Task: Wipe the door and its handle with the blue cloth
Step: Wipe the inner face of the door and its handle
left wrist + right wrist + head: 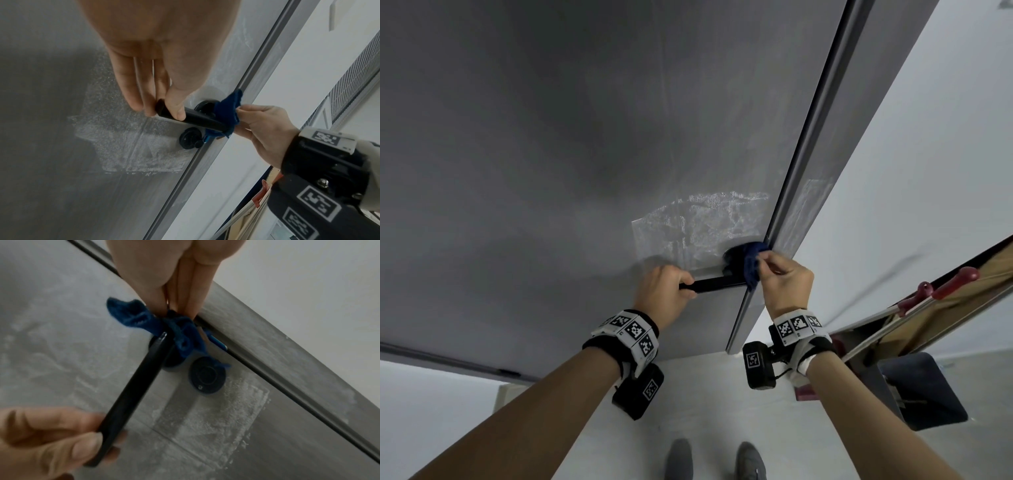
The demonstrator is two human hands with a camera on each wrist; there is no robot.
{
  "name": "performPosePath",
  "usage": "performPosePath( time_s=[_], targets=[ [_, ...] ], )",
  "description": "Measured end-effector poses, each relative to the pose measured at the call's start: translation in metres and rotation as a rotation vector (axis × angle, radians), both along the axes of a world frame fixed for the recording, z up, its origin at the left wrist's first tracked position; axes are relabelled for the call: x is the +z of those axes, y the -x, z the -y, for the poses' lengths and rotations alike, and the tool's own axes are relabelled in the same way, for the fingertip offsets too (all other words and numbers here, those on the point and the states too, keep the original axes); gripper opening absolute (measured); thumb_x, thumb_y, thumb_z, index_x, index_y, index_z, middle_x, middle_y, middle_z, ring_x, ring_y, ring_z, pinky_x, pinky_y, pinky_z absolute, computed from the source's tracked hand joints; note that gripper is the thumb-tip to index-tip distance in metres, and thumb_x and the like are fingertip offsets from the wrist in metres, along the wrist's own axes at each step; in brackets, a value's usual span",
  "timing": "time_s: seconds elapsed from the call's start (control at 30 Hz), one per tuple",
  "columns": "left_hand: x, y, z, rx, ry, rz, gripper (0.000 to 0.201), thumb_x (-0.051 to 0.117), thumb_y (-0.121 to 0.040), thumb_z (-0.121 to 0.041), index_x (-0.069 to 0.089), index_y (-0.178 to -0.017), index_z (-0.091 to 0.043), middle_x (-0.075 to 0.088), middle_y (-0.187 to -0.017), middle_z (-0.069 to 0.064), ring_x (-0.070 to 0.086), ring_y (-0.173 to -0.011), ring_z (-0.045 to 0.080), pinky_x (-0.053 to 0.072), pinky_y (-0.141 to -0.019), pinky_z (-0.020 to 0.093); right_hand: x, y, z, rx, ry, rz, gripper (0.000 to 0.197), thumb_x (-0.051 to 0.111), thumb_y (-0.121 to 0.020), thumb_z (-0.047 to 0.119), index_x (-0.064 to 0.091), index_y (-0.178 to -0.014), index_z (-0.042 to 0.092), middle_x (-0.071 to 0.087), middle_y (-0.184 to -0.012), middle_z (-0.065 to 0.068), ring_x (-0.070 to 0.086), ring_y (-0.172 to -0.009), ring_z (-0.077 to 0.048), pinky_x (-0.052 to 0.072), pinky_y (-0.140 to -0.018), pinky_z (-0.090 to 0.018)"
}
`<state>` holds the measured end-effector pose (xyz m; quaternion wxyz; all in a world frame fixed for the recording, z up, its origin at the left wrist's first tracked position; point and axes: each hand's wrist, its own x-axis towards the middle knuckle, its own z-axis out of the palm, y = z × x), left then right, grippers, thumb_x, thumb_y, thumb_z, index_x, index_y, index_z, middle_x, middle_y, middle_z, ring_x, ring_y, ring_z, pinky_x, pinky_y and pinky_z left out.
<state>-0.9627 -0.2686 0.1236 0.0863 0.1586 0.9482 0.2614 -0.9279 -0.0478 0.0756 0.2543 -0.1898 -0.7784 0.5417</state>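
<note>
A grey door (551,154) fills the head view, with a black lever handle (717,283) near its right edge. My left hand (666,291) grips the free end of the handle (197,117), thumb over it. My right hand (784,279) pinches the blue cloth (752,262) against the handle's base by the round rosette. The cloth (179,331) is bunched around the neck of the handle (131,400) in the right wrist view. A round black lock plate (207,376) sits just below it. A whitish residue patch (702,226) marks the door above the handle.
The door frame (822,144) and a white wall (928,164) lie to the right. Long poles with red hooks (941,291) lean at the far right beside a dark object (924,394). My shoes (717,459) stand on the pale floor below.
</note>
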Motion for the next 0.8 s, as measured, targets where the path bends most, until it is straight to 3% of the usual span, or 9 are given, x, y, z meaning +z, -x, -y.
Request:
performPosePath(
  time_s=[0.07, 0.17, 0.3, 0.4, 0.6, 0.8],
  targets=[
    [0.0, 0.0, 0.0, -0.001, -0.003, 0.007, 0.018, 0.077, -0.084, -0.022, 0.078, -0.101, -0.019, 0.075, -0.096, 0.0, 0.068, -0.089, 0.018, 0.048, -0.077, 0.027, 0.005, 0.001, 0.006, 0.033, -0.164, -0.096, 0.007, 0.076, -0.086, 0.005, 0.08, -0.089, 0.009, 0.072, -0.088, 0.0, 0.064, -0.076, -0.008, 0.051, -0.077, -0.017],
    [-0.002, 0.0, 0.001, 0.0, -0.021, 0.016, 0.024, 0.077, -0.084, -0.022, 0.077, -0.107, -0.017, 0.076, -0.103, 0.002, 0.069, -0.095, 0.02, 0.053, -0.085, 0.032, 0.007, 0.006, 0.02, 0.049, -0.405, -0.165, 0.006, 0.079, -0.085, 0.009, 0.081, -0.091, 0.009, 0.07, -0.094, 0.0, 0.063, -0.084, -0.008, 0.048, -0.083, -0.01],
    [-0.005, -0.002, 0.005, -0.02, -0.055, -0.002, 0.023, 0.075, -0.087, -0.021, 0.077, -0.109, -0.017, 0.075, -0.102, 0.002, 0.067, -0.092, 0.02, 0.046, -0.076, 0.025, 0.006, 0.008, 0.024, 0.065, -0.638, -0.173, 0.007, 0.081, -0.083, 0.01, 0.082, -0.089, 0.012, 0.071, -0.097, 0.0, 0.068, -0.085, -0.015, 0.055, -0.073, -0.023],
    [-0.006, -0.002, 0.007, -0.031, -0.082, -0.019, 0.021, 0.075, -0.086, -0.02, 0.077, -0.107, -0.018, 0.074, -0.098, 0.002, 0.067, -0.087, 0.02, 0.048, -0.073, 0.027, 0.007, 0.011, 0.028, 0.115, -0.785, -0.191, 0.007, 0.082, -0.08, 0.007, 0.081, -0.085, 0.012, 0.071, -0.095, 0.0, 0.068, -0.083, -0.02, 0.056, -0.066, -0.029],
    [-0.009, -0.006, 0.017, -0.118, -0.122, -0.034, 0.02, 0.067, -0.09, -0.017, 0.077, -0.106, -0.021, 0.068, -0.093, 0.0, 0.065, -0.083, 0.022, 0.053, -0.073, 0.038, 0.013, 0.015, 0.041, 0.17, -0.821, -0.113, 0.013, 0.084, -0.076, 0.006, 0.082, -0.08, 0.018, 0.072, -0.091, 0.005, 0.067, -0.078, -0.02, 0.055, -0.056, -0.03],
    [0.0, -0.012, 0.031, -0.249, -0.06, 0.023, 0.04, 0.057, -0.094, -0.02, 0.06, -0.134, -0.023, 0.062, -0.124, -0.002, 0.063, -0.11, 0.021, 0.052, -0.09, 0.034, 0.05, -0.009, 0.033, 0.1, -0.416, -0.04, 0.009, 0.083, -0.081, 0.013, 0.08, -0.08, 0.021, 0.068, -0.089, 0.008, 0.066, -0.075, -0.014, 0.056, -0.072, -0.037]
  ],
)
